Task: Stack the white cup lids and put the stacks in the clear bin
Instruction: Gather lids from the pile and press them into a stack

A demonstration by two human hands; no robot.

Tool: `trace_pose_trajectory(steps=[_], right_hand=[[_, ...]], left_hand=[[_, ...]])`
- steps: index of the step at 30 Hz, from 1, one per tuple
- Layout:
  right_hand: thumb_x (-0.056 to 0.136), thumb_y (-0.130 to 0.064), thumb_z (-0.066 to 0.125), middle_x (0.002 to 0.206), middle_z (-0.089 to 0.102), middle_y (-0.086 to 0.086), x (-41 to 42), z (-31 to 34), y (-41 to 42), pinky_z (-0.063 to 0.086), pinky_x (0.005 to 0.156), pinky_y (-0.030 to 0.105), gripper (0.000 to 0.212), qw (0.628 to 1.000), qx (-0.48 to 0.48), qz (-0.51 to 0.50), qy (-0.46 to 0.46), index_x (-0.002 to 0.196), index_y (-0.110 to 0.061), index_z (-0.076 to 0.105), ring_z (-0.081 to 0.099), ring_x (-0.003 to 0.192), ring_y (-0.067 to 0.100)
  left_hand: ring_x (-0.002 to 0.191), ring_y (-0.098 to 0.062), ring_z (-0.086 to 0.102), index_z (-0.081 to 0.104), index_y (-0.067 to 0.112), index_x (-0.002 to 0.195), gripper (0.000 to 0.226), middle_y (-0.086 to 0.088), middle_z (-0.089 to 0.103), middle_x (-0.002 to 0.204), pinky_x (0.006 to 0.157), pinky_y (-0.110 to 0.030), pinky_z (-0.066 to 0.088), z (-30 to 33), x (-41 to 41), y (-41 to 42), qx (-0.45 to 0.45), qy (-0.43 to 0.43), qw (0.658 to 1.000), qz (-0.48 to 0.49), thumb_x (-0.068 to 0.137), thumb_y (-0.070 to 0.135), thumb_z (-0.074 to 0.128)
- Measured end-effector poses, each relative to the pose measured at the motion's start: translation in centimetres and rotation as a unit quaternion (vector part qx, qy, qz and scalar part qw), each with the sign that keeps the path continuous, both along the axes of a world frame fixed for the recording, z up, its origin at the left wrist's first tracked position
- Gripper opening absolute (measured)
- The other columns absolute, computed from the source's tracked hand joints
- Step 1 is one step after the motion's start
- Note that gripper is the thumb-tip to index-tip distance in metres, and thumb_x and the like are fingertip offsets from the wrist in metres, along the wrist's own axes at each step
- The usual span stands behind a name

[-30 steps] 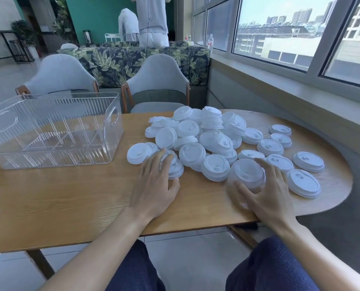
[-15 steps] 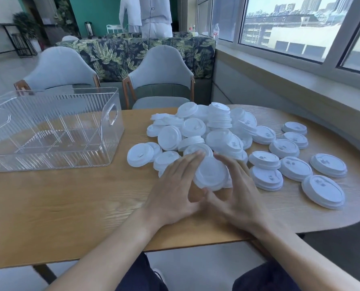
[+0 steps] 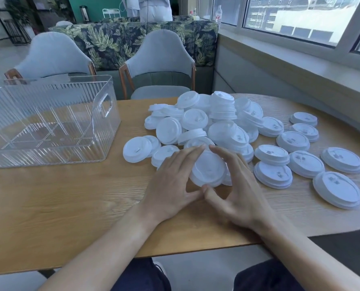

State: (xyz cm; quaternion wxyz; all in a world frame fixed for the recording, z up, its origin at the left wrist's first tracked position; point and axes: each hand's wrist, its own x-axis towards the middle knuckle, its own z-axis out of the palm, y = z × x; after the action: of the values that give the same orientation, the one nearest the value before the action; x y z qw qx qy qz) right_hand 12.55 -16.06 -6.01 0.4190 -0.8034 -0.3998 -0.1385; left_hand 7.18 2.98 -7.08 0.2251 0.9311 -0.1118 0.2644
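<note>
View from a head cam, looking down at a wooden table (image 3: 59, 206). Both hands meet near centre, cupping a small stack of white lids (image 3: 208, 172) between them. Left hand (image 3: 170, 185) wraps the stack's 9 o'clock side; right hand (image 3: 238, 190) wraps the 3 o'clock side. Fingers lightly curved round the rim, fingertips nearly meeting at 12 o'clock, thumbs nearly touching at 6 o'clock. Probably a squeeze from both sides to square the lids up before lifting; whether the stack is off the table can't be told.

The loose pile of lids (image 3: 212, 122) sits just beyond the hands at 12 o'clock, touching the held stack. More single lids and short stacks (image 3: 301, 152) spread out toward 3 o'clock, some near the table's rounded edge.

The clear bin (image 3: 103, 114) stands at 10 o'clock, well apart from the hands, w/ no lids seen inside. Its open top faces up; a cut-out handle faces the pile.

Room to move: bare wood lies between hands and bin, so a path toward 10 o'clock looks free. The near table edge runs at 6 o'clock, close under the wrists. Two grey chairs (image 3: 160, 66) stand behind the table at 12 o'clock.
</note>
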Motion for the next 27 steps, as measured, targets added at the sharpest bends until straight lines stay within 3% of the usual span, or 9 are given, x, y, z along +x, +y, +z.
trace_pose_trajectory(steps=[6,13,22,25,27], right_hand=[[0.077,-0.027,0.072,0.145,0.041,-0.018,-0.3,0.3,-0.2,0.036,0.114,0.045,0.077,1.0,0.002,0.014,-0.004,0.147,-0.021,0.041,0.038,0.14,0.004],[0.079,-0.024,0.072,0.15,0.041,-0.007,-0.2,0.2,-0.4,0.039,0.113,0.044,0.071,0.999,0.011,0.037,0.007,0.145,-0.02,0.045,0.039,0.143,0.012],[0.083,-0.034,0.073,0.151,0.041,-0.01,-0.1,0.0,-0.5,0.035,0.112,0.024,0.059,1.0,0.009,0.012,0.015,0.138,-0.022,0.052,0.04,0.141,0.008],[0.088,-0.031,0.062,0.142,0.051,-0.007,0.5,-0.2,-0.9,0.037,0.111,0.032,0.046,0.996,0.07,-0.052,0.003,0.132,-0.017,0.058,0.044,0.137,0.009],[0.085,-0.031,0.057,0.136,0.056,-0.008,1.1,-0.3,-1.4,0.038,0.11,0.037,0.045,0.989,0.086,-0.119,-0.006,0.128,-0.017,0.061,0.046,0.132,0.009]], left_hand=[[0.136,-0.011,0.044,0.03,0.029,0.158,0.084,0.013,0.036,0.153,0.109,-0.032,0.043,0.1,-0.5,-0.1,-0.004,0.018,1.0,-0.004,0.086,0.061,0.063],[0.138,-0.012,0.045,0.035,0.023,0.155,0.079,0.011,0.037,0.151,0.11,-0.041,0.046,0.1,-0.6,-0.2,-0.013,0.02,1.0,-0.007,0.09,0.058,0.061],[0.142,-0.007,0.039,0.036,0.023,0.155,0.083,0.015,0.033,0.153,0.108,-0.039,0.047,0.5,-0.6,-0.5,-0.039,0.047,0.998,0.021,0.084,0.056,0.064],[0.14,-0.005,0.038,0.039,0.023,0.15,0.084,0.014,0.036,0.15,0.107,-0.035,0.048,0.4,-0.4,-0.3,-0.059,0.028,0.997,0.036,0.08,0.046,0.078],[0.138,-0.002,0.039,0.041,0.024,0.147,0.085,0.015,0.037,0.148,0.111,-0.019,0.038,0.3,-0.3,-0.1,-0.063,0.021,0.996,0.056,0.077,0.046,0.084]])
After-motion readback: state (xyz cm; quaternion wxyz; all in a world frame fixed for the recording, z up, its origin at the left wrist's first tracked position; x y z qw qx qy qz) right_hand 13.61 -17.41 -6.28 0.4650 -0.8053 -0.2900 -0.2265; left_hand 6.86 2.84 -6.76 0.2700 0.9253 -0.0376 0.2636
